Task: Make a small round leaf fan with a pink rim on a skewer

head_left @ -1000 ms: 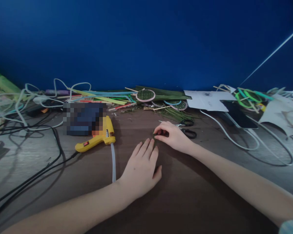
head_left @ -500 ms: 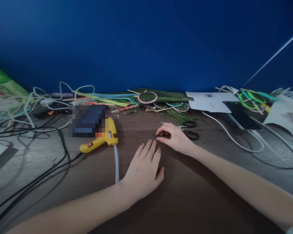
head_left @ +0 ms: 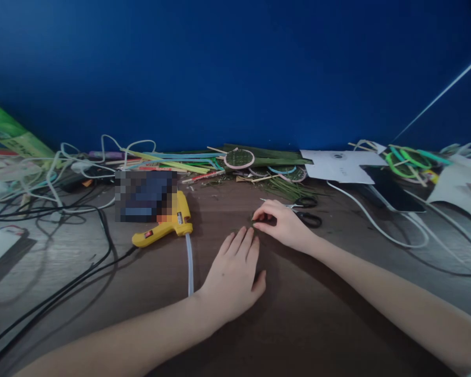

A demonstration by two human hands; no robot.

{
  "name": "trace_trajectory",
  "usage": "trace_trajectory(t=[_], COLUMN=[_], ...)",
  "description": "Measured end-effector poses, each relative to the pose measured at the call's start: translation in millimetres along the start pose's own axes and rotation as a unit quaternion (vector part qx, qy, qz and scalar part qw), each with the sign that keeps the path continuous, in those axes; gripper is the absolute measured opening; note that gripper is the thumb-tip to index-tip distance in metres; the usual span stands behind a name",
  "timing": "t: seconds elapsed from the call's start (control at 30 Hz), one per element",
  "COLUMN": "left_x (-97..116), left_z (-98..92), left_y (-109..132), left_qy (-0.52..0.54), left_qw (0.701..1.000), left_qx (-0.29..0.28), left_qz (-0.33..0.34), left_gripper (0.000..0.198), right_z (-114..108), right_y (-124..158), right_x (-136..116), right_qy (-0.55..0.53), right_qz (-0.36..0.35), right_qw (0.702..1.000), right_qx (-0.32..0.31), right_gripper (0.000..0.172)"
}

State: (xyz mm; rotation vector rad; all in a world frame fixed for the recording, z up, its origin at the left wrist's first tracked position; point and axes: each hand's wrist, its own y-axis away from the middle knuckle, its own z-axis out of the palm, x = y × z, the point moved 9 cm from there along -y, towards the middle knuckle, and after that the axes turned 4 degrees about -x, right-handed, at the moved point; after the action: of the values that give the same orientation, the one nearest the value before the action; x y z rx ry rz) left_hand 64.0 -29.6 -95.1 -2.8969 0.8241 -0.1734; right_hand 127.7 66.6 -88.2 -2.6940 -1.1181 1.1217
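My left hand [head_left: 234,275] lies flat on the brown table [head_left: 298,314], palm down, fingers stretched out together over something dark that I cannot make out. Just beyond its fingertips my right hand [head_left: 279,222] pinches a small dark green strip [head_left: 254,222] between thumb and forefinger, low on the table. A yellow glue gun [head_left: 165,226] lies to the left of my left hand, with a clear glue stick [head_left: 189,262] sticking out of its back. Black scissors [head_left: 308,210] lie right behind my right hand.
Along the blue wall lie coloured strips [head_left: 168,159], green leaves [head_left: 267,155], round woven pieces [head_left: 239,158], white paper [head_left: 339,165], a dark phone [head_left: 390,191] and green rings [head_left: 406,157]. White cable [head_left: 377,228] loops at right; black cables [head_left: 63,283] at left.
The view has shifted slightly, so everything sits a little lower and to the right. Both hands keep their pose; the right hand's pinch stays at the left fingertips.
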Motion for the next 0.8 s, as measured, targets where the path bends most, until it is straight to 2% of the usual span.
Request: trace_trajectory(t=[0.23,0.33,0.5,0.57,0.67,0.8], left_x=[0,-1,-1,-1,-1,-1], left_z=[-1.1,-0.6,-0.7,-0.8,-1.1,-1.1], left_y=[-1,-1,-1,-1,-2,-1], left_qy=[0.005,0.004,0.005,0.006,0.007,0.007], left_qw=[1.0,1.0,1.0,1.0,1.0,1.0], left_qx=[-0.007,-0.008,-0.005,-0.005,-0.005,-0.005], left_qz=[-0.002,-0.002,0.001,0.0,-0.002,0.0], left_gripper=[0.05,0.05,0.05,0.049,0.049,0.049], right_z=[1,-7,-53,-65,-71,-64], right_y=[0,-2,-2,-1,1,1], right_x=[-3,2,37,55,76,84], right_qy=[0.002,-0.003,0.057,0.112,0.172,0.178], right_qz=[0.0,0.02,0.104,0.143,0.176,0.183], right_qw=[1.0,1.0,0.984,0.973,0.96,0.961], right_qx=[0.003,0.016,0.132,0.14,0.135,0.11], right_gripper=[0.004,0.003,0.005,0.003,0.002,0.006])
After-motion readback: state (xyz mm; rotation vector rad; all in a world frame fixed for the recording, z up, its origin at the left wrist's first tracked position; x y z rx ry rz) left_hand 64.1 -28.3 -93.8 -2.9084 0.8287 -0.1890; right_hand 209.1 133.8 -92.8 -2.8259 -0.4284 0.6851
